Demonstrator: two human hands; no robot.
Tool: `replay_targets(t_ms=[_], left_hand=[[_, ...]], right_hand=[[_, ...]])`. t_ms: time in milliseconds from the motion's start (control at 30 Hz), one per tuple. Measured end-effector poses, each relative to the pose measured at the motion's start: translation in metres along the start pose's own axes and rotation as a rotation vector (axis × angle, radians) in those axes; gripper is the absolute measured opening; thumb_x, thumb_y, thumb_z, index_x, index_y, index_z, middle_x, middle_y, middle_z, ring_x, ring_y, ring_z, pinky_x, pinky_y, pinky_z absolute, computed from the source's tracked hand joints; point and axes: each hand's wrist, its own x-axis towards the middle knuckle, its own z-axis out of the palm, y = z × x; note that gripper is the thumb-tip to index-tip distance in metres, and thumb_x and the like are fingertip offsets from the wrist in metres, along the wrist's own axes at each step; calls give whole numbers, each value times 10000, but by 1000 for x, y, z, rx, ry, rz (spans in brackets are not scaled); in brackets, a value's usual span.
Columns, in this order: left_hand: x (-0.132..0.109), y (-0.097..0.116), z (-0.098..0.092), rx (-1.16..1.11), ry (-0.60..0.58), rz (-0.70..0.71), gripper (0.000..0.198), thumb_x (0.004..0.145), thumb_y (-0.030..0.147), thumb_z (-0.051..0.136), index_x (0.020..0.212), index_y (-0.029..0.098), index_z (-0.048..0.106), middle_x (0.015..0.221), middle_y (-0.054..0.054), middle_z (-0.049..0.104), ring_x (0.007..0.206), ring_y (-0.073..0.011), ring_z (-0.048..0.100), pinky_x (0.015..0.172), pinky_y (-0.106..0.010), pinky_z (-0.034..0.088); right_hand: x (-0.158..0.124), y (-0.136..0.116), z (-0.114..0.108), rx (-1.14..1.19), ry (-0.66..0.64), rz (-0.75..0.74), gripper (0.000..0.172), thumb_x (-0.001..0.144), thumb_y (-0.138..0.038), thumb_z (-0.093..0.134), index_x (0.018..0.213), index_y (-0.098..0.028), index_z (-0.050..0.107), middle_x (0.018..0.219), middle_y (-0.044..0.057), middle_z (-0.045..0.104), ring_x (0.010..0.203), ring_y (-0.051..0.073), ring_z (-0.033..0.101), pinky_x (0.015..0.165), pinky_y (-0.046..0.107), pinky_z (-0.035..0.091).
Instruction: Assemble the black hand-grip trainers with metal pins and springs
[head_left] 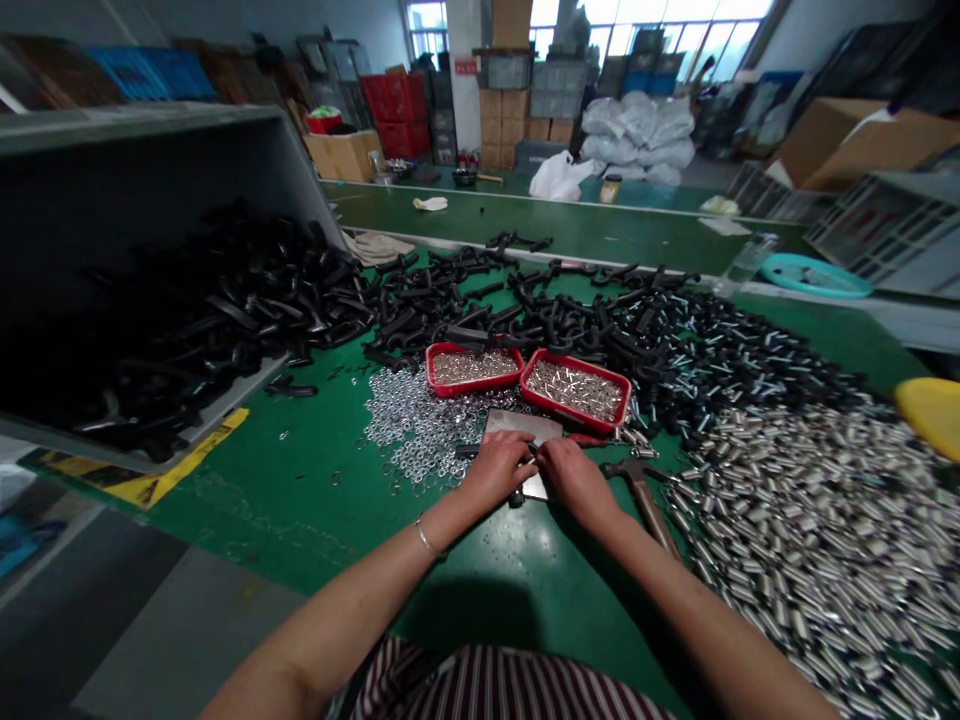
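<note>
My left hand (501,464) is closed around a black handle-like part (466,452), whose end sticks out to the left; a black knob end shows below the fingers. My right hand (576,474) meets it from the other side with bent, closed fingers; whatever they pinch is hidden. Both hands are over a flat metal plate (504,421). Behind the plate stand two red trays, the left tray (430,377) and the right tray (627,399), filled with small metal pins. Loose silvery rings (405,425) spread to the left. A wooden-handled hammer (649,505) lies beside my right forearm.
Metal cylinders (817,530) cover the table's right side, with black-headed bolts (720,350) behind them. Black handle parts (480,290) lie across the back. More fill a tipped grey bin (289,170) at left. A yellow dish (930,415) sits at far right.
</note>
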Motion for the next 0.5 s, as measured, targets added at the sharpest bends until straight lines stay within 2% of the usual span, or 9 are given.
replay_targets(t_ms=[67, 133, 167, 233, 300, 400, 500], left_hand=[[0, 1, -1, 9, -6, -13, 78, 845, 258, 719, 879, 192, 693, 1275, -48, 661, 1176, -269, 565, 1008, -435, 377], [0, 2, -2, 12, -15, -24, 69, 850, 257, 711, 879, 196, 698, 1284, -45, 658, 1169, -268, 569, 997, -436, 380], [0, 3, -2, 12, -21, -26, 63, 852, 256, 707, 872, 197, 699, 1283, -45, 658, 1163, -266, 571, 993, -436, 381], [1, 4, -3, 11, -30, -22, 56, 854, 251, 699, 856, 195, 700, 1279, -48, 660, 1154, -265, 575, 989, -434, 384], [1, 5, -4, 7, -32, -17, 60, 854, 247, 692, 837, 190, 699, 1275, -54, 661, 1152, -266, 576, 988, -431, 388], [1, 5, -5, -1, -28, -24, 67, 853, 247, 682, 832, 185, 695, 1276, -61, 660, 1159, -272, 575, 994, -434, 392], [0, 4, -6, -18, -40, -27, 65, 848, 234, 664, 873, 189, 703, 1288, -70, 652, 1172, -270, 575, 1023, -443, 383]], right_hand=[[-21, 14, -13, 14, 64, 5, 258, 997, -268, 424, 1198, -175, 555, 1140, 138, 641, 1055, 263, 598, 888, 380, 491], [-56, 33, -28, -78, 158, 55, 312, 999, -318, 424, 1258, -171, 515, 1186, 154, 617, 1085, 279, 582, 929, 412, 477], [-76, 43, -34, -180, 188, 102, 292, 998, -336, 418, 1202, -165, 538, 1128, 160, 625, 1041, 294, 584, 908, 428, 478], [-115, 59, -42, -397, 134, 171, 257, 992, -364, 422, 1043, -170, 582, 969, 151, 633, 901, 306, 584, 837, 446, 477], [-142, 69, -44, -532, 68, 213, 270, 982, -393, 434, 899, -179, 575, 839, 136, 613, 815, 306, 567, 778, 442, 472], [-152, 77, -43, -538, 35, 238, 272, 971, -386, 428, 800, -200, 530, 772, 122, 596, 778, 299, 562, 734, 428, 471], [-141, 82, -47, -340, 90, 290, 275, 943, -430, 448, 765, -224, 487, 769, 110, 593, 768, 287, 575, 722, 431, 484]])
